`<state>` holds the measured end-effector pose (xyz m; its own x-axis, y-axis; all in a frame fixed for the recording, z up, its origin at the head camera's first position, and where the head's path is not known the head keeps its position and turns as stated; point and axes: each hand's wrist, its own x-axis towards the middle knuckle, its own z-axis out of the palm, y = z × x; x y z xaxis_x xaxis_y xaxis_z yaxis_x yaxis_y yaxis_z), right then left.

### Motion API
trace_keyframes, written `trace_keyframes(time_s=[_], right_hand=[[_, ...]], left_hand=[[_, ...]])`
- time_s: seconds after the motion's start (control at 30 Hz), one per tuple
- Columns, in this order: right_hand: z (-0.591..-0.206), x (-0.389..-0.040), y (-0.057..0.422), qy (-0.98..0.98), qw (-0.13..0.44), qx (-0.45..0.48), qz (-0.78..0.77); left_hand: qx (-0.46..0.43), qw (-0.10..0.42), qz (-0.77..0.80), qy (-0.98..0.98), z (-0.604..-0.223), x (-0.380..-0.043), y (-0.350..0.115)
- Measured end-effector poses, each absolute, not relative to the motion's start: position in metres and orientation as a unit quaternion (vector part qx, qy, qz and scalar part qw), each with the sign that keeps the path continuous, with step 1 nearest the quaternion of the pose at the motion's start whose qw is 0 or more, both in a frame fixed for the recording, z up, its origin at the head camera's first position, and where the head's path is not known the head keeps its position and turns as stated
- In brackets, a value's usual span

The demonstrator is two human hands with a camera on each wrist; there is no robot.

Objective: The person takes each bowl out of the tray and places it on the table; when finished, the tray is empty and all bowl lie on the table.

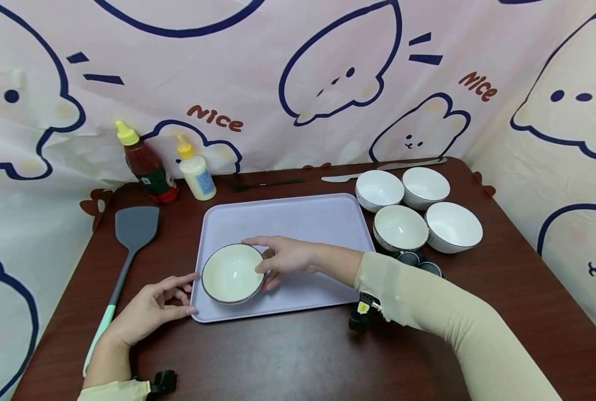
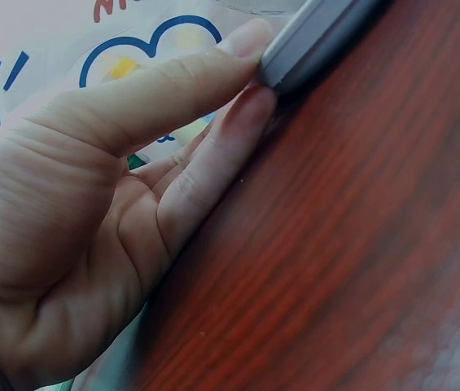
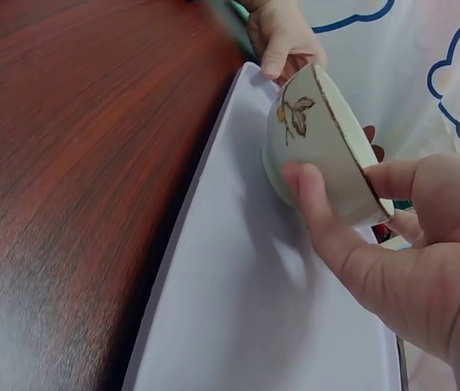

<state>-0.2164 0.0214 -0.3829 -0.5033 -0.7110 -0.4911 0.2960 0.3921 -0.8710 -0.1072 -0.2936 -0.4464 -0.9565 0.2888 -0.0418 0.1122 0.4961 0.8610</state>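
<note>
A cream bowl [image 1: 233, 274] with a dark rim is over the left part of the lavender tray [image 1: 298, 223]. My right hand [image 1: 289, 259] grips the bowl at its right side. A brown leaf pattern shows on its outer wall in the right wrist view, where the bowl [image 3: 319, 155] has its base close to the tray surface and my right hand [image 3: 409, 244] has fingers at the rim. My left hand [image 1: 150, 306] is at the tray's left edge; in the left wrist view, thumb and finger of the left hand [image 2: 132, 163] pinch the tray corner [image 2: 295, 53].
Two white bowls [image 1: 425, 186] [image 1: 453, 225], another white bowl [image 1: 379, 189] and a cream bowl [image 1: 400, 227] stand at the right. Left of the tray lies a spatula [image 1: 136, 227]. Behind are a red sauce bottle [image 1: 150, 167], a white bottle [image 1: 198, 175] and a knife [image 1: 340, 178].
</note>
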Motion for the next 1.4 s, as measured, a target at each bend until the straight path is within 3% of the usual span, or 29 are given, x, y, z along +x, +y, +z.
trace_keyframes(time_s=[0.73, 1.4], right_hand=[[-0.346, -0.202, 0.056, 0.692, 0.46, -0.192, -0.522], [-0.315, -0.181, 0.178, 0.689, 0.431, -0.244, -0.529]], left_hand=[[0.113, 0.085, 0.492, 0.859, -0.446, -0.105, -0.296], [0.105, 0.101, 0.489, 0.86, -0.445, -0.107, -0.293]])
